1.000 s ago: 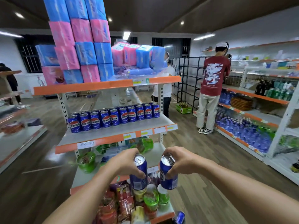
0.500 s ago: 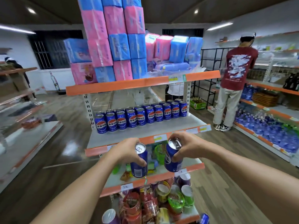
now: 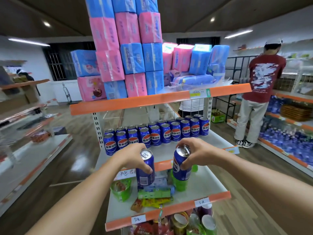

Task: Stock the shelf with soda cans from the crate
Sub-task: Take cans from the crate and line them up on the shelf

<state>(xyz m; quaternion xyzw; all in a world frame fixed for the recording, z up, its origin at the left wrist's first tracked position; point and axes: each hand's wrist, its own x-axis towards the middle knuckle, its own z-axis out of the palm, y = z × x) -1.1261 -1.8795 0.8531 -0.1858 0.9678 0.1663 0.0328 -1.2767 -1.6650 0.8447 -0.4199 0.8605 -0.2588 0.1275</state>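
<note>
We hold one blue soda can in each hand, out in front of the middle shelf and not yet on it. Our left hand (image 3: 135, 154) wraps the left can (image 3: 145, 168) from above, fingers curled round its upper body and thumb across the front; our right hand (image 3: 197, 154) grips the right can (image 3: 181, 164) near its rim, fingers curled round it, and that can tilts with its top toward us. To do this step well, we judge that we should right the tilted can before it goes down, carry both over the orange lip of the shelf (image 3: 218, 141), and set them on the bare grey strip just in front of the rows of cans (image 3: 155, 133) already standing there, labels turned outward like theirs, lowering gently so we do not knock the front row. The crate is not in view. Below our hands a lower shelf (image 3: 203, 185) holds green snack packs and sweets. Above the cans, the top shelf (image 3: 160, 99) carries stacked pink and blue packs. Farther off, wooden flooring runs between other shelving, a person in a red shirt (image 3: 264, 77) faces the right-hand shelves, and barred windows sit in the back wall.
</note>
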